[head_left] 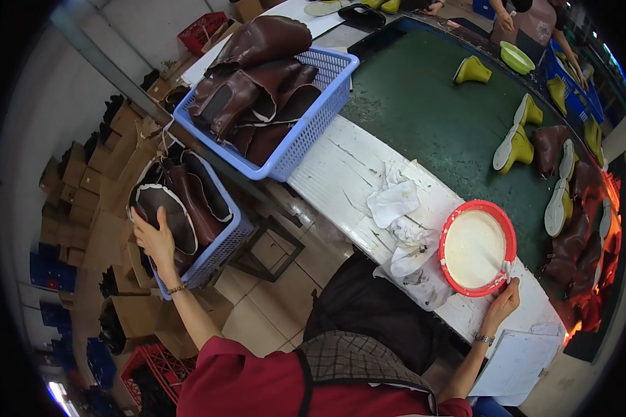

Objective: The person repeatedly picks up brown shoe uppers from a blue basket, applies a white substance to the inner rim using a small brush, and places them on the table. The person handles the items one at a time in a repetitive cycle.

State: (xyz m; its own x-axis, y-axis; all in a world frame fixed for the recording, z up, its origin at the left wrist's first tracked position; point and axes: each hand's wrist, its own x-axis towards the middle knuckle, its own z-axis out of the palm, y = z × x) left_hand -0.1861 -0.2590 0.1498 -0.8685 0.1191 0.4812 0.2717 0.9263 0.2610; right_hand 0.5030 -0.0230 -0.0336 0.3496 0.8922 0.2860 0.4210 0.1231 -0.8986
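Reaching left hand point(158, 243): over the lower blue basket point(242, 228), fingers extended and parted, thumb standing away; the fingertips meet the edge of a brown leather piece point(165, 208), with no closed grip evident.
Leather piece: in the lower basket, at the person's left, its pale-edged opening turned upward. Neighbouring brown pieces crowd it; a lift could snag on them or drag a second piece out.
Right hand point(506, 302): at the near right rim of the red bowl point(511, 233), fingers curled; whether they grip the rim or the pale handle point(508, 267) beside it cannot be told.
Cream-white liquid point(471, 251): broad and open in the bowl. Pressure on one side of the rim, or a pull while the person leans left, could tip it.
White tabletop point(348, 163): bears the bowl near its front edge, so a knock could send the bowl over.
Crumpled white cloths point(394, 203): just beside the bowl; if dragged, they could dip into the liquid or shift the bowl.
Upper blue basket point(320, 125): heaped above its rim with brown leather; a bump could slide the top piece point(264, 43) off.
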